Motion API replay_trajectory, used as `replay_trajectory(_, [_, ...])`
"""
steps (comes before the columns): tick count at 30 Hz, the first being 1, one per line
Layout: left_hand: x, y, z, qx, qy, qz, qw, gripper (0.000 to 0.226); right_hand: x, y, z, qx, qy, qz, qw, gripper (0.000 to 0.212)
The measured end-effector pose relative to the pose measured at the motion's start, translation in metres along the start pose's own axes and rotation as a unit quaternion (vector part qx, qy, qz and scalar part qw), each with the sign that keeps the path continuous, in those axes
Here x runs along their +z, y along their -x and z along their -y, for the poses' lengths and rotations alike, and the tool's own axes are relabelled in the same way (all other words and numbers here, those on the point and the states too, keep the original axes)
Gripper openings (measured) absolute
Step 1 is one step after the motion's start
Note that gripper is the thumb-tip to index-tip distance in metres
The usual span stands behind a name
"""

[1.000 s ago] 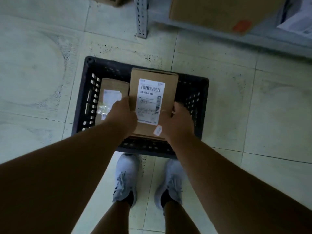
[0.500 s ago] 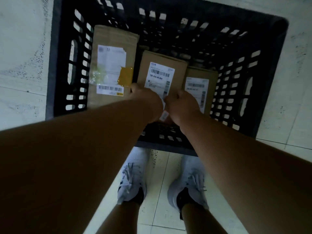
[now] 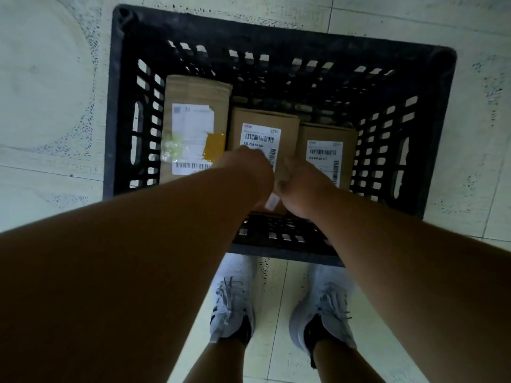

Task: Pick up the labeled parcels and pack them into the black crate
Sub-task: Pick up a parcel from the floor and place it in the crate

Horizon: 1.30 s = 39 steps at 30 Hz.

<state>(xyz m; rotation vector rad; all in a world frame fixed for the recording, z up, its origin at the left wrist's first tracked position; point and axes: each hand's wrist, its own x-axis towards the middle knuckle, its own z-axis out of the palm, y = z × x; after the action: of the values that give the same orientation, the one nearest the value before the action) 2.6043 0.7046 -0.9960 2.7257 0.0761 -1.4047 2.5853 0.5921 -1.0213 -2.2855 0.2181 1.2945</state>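
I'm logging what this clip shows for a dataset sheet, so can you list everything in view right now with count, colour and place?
Black crate: one, black, slotted walls, on the floor in front of the feet.
Middle parcel: one, brown cardboard with white barcode label, centre of crate, held at its near end.
Left parcel: one, brown, white label with yellow tape, against the crate's left wall.
Right parcel: one, brown, white barcode label, by the right wall.
Floor tiles: pale, speckled, all around the crate.
Shoes: two, light grey, near side of the crate.
Left hand: one, grips the middle parcel.
Right hand: one, grips the same parcel.
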Motion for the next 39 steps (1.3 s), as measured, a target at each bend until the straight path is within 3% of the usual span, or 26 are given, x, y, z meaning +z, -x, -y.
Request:
replay_trajectory(2, [-0.021,0.021,-0.001,0.007,0.048,-0.053,0.997,0.047,-0.020,0.022,0.006,-0.012,-0.011,-0.024,1.000,0.066])
replay_trajectory(6, [-0.081,0.094,-0.013,0.058,0.144,-0.151,0.976,0.045,-0.084,0.100,0.031,-0.064,-0.056,-0.167,0.982,0.048])
replay_trajectory(9, [-0.138,0.172,-0.023,0.099,0.180,-0.217,0.955,0.031,-0.138,0.180,0.057,-0.102,-0.083,-0.258,0.957,0.048])
replay_trajectory(14, [-0.240,0.332,-0.040,0.185,0.271,-0.333,0.884,0.017,-0.222,0.345,0.114,-0.136,-0.135,-0.363,0.912,0.047])
replay_trajectory(19, [-0.323,0.479,-0.047,0.279,0.313,-0.388,0.821,0.016,-0.269,0.515,0.166,-0.177,-0.179,-0.460,0.851,0.049])
replay_trajectory(22, [-0.345,0.544,-0.049,0.341,0.308,-0.397,0.794,0.011,-0.273,0.596,0.181,-0.191,-0.208,-0.519,0.807,0.050])
replay_trajectory(29, [-0.343,0.639,-0.069,0.453,0.272,-0.362,0.768,0.011,-0.254,0.712,0.158,-0.162,-0.269,-0.610,0.728,0.048])
replay_trajectory(33, [-0.330,0.680,-0.109,0.509,0.237,-0.343,0.753,0.009,-0.238,0.761,0.118,-0.125,-0.279,-0.649,0.697,0.048])
replay_trajectory(39, [-0.288,0.735,-0.203,0.579,0.193,-0.309,0.729,0.014,-0.215,0.828,0.017,-0.026,-0.317,-0.705,0.634,0.072])
